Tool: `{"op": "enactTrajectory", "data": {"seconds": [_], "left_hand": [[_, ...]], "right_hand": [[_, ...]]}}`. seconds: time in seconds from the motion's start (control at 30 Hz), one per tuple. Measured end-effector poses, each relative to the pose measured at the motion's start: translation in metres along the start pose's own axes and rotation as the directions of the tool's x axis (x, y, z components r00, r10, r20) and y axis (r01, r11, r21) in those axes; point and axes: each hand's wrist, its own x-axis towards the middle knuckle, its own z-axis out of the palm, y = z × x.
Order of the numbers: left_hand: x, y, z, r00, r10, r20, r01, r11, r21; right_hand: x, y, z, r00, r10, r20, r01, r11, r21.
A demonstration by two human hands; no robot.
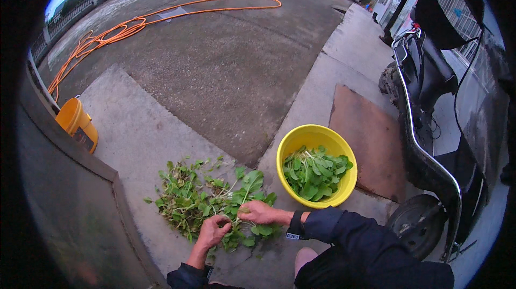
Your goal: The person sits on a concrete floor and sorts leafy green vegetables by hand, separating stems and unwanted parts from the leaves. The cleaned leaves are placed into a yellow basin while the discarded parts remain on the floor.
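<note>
A loose pile of leafy greens [185,196] with pale stems lies on the concrete before me, some of its leaves yellowed or wilted. My right hand [258,211] grips one leafy green plant [253,182] by its stem over the right part of the pile. Close by on the left, my left hand [214,230] pinches the stem end with thumb and fingers; the exact hold is partly hidden. To the right of the pile stands a yellow plastic basin [284,135] with a heap of greens [312,174] inside, many stems pointing toward its far side.
An electric scooter or motorbike [427,87] stands along the right, beside a reddish-brown board [367,139]. On the left are a metal door [76,192] and a yellow bucket [74,117]. An orange hose [129,27] lies coiled across the yard.
</note>
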Motion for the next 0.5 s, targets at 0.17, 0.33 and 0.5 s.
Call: {"op": "enactTrajectory", "data": {"seconds": [0.17,0.33,0.5], "left_hand": [[-0.006,-0.001,-0.013,0.983,-0.126,-0.136,0.101,0.98,-0.174],[-0.016,-0.018,-0.027,0.959,-0.176,-0.22,0.122,0.964,-0.237],[-0.026,-0.029,-0.023,0.963,-0.226,-0.149,0.165,0.927,-0.336]], "right_hand": [[0.0,0.002,-0.038,0.999,-0.028,0.021,0.029,0.999,-0.043],[-0.038,-0.007,-0.119,0.967,-0.019,-0.253,0.137,0.879,0.456],[-0.07,0.01,-0.185,0.72,0.242,-0.651,0.142,0.866,0.479]]}}
